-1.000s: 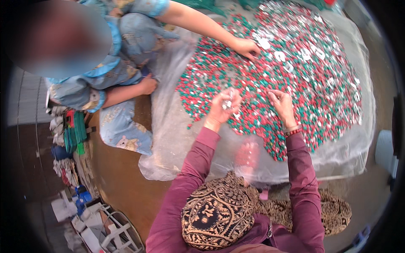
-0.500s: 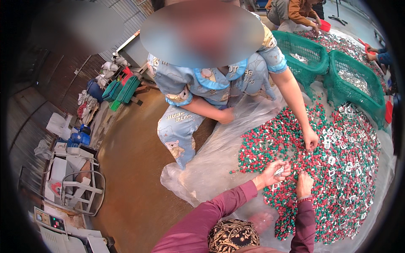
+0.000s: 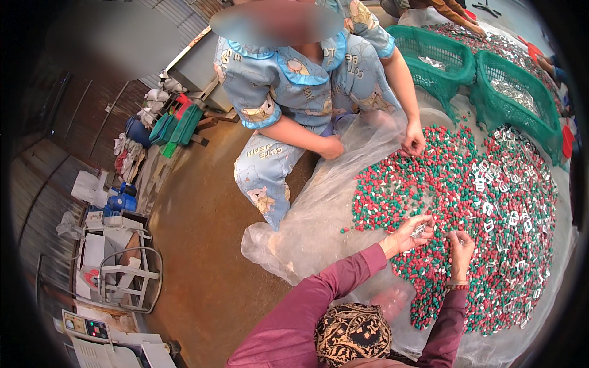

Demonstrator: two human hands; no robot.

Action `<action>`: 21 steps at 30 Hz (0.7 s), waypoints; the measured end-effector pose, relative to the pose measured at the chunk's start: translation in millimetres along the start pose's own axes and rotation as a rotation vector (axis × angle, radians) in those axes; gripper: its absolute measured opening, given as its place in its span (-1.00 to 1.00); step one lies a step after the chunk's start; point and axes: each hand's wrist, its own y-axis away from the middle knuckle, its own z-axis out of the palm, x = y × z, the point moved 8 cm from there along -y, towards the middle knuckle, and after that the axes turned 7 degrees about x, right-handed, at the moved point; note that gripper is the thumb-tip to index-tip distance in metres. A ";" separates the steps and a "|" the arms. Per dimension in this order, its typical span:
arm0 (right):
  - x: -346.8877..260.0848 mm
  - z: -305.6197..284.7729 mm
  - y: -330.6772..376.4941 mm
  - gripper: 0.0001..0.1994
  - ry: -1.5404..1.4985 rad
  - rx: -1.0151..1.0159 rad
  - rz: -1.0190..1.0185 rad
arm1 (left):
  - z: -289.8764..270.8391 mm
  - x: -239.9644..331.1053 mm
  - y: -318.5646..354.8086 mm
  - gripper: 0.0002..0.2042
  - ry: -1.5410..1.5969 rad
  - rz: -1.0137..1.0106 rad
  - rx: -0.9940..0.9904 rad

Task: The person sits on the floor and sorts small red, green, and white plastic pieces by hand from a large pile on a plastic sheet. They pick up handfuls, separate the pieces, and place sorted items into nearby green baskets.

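My left hand (image 3: 410, 236) is curled palm-up around a few small silvery-white buckles (image 3: 419, 230), above the near side of a spread of red, green and white pellets (image 3: 423, 288). Just to its right, my right hand (image 3: 461, 250) hovers over the pellets with thumb and fingertips pinched together. Whether anything sits in that pinch is too small to make out. Many loose white buckles (image 3: 488, 208) lie scattered among the pellets, thickest on the right. The pellets rest on a translucent plastic sheet (image 3: 319, 242).
A co-worker in light-blue printed clothes sits opposite, one hand (image 3: 413, 141) over the pellets' far edge. Two green mesh baskets (image 3: 485, 116) with buckles stand at the far right. Other people work beyond. A red scoop (image 3: 568, 141) is at the right edge; machinery (image 3: 116, 264) stands left.
My right hand has risen from the pellets, its fingertips turned toward my left hand. The co-worker's hand has drawn back from the middle of the pile. The whole view has shifted slightly.
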 end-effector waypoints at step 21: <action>17.6 28.8 132.6 -0.65 -1.370 -0.106 0.721 | 57.6 -21.4 17.8 -0.72 -0.511 0.121 -0.128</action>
